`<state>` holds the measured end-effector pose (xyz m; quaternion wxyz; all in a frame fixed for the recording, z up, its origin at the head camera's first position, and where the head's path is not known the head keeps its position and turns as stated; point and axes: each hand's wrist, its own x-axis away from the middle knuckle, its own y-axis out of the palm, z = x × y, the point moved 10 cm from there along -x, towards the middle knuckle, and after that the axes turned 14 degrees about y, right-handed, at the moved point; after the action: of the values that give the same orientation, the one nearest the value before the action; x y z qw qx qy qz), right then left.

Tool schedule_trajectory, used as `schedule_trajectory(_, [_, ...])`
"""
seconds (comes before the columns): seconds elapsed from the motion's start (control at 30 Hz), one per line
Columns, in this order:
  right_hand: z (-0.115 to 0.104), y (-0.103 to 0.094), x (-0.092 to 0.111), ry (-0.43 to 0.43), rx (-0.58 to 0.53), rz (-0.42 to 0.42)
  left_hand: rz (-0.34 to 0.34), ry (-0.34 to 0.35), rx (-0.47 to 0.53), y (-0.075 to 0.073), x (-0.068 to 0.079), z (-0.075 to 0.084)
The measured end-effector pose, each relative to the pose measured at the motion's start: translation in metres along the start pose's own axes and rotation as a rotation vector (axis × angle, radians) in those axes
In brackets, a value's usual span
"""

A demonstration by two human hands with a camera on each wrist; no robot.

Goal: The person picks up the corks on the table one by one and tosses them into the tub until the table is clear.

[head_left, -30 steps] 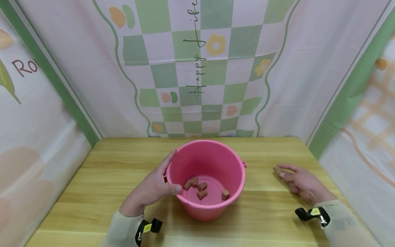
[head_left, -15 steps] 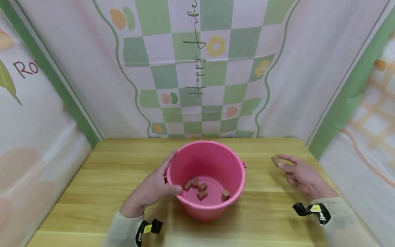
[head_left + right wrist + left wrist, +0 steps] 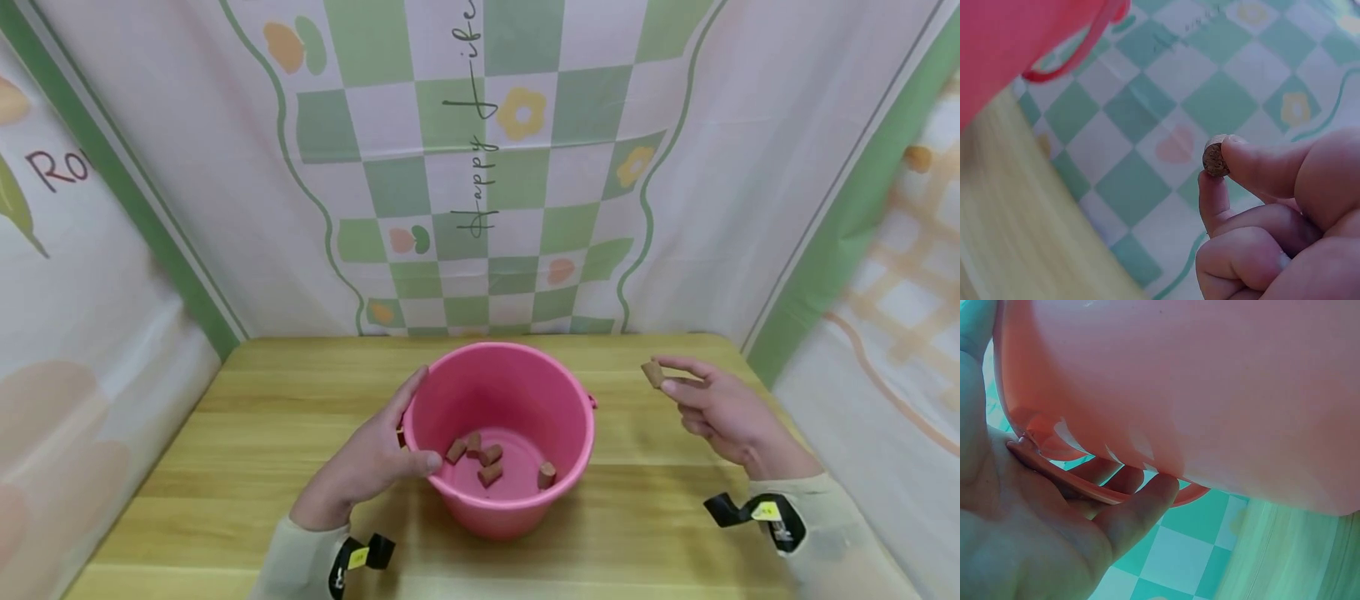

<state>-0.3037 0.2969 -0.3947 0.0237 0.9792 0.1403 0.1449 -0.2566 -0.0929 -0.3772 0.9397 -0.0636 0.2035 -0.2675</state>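
Observation:
A pink bucket [image 3: 501, 521] stands on the wooden table, its mouth tipped toward me in the head view. My left hand [image 3: 371, 462] grips its left side, thumb over the rim and fingers along the outside wall. In the left wrist view the bucket's handle [image 3: 1079, 481] runs across those fingers. Several brown corks [image 3: 490, 475] lie on the bucket's floor. To the right, my right hand [image 3: 723, 408] pinches another cork [image 3: 1215, 157] between thumb and index finger, raised above the table; its speckled round end shows in the right wrist view. The other right fingers are curled.
The wooden table [image 3: 300, 375] ends at a hanging cloth [image 3: 517, 175] with green and white checks behind the bucket. More cloth [image 3: 885, 358] closes in both sides. A small handle lug [image 3: 593, 402] sticks out at the bucket's right rim.
My right hand has lifted the cork off the table and carried it up, away from me and a little left. The left hand and the bucket have stayed in place.

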Motion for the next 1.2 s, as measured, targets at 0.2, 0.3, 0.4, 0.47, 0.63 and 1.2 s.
schedule_trajectory(0.2, [-0.025, 0.022, 0.009, -0.066, 0.068, -0.018, 0.001, 0.004, -0.024, -0.001, 0.001, 0.0])
schedule_trajectory(0.3, [-0.036, 0.031, 0.014, -0.094, 0.107, -0.008, 0.006, 0.003, -0.024, -0.001, 0.001, 0.001])
schedule_trajectory(0.4, [-0.045, 0.041, 0.02, -0.126, 0.123, -0.005, 0.008, 0.0, -0.012, -0.001, 0.001, 0.002])
schedule_trajectory(0.47, [-0.05, 0.046, 0.023, -0.136, 0.146, 0.009, 0.009, 0.0, -0.003, -0.001, 0.001, 0.001])
schedule_trajectory(0.63, [-0.061, 0.06, 0.03, -0.132, 0.214, 0.041, 0.012, -0.007, -0.013, -0.001, 0.001, 0.0])
schedule_trajectory(1.2, [-0.084, 0.1, 0.048, -0.167, 0.464, 0.08, 0.006, 0.002, -0.04, 0.0, 0.002, 0.001])
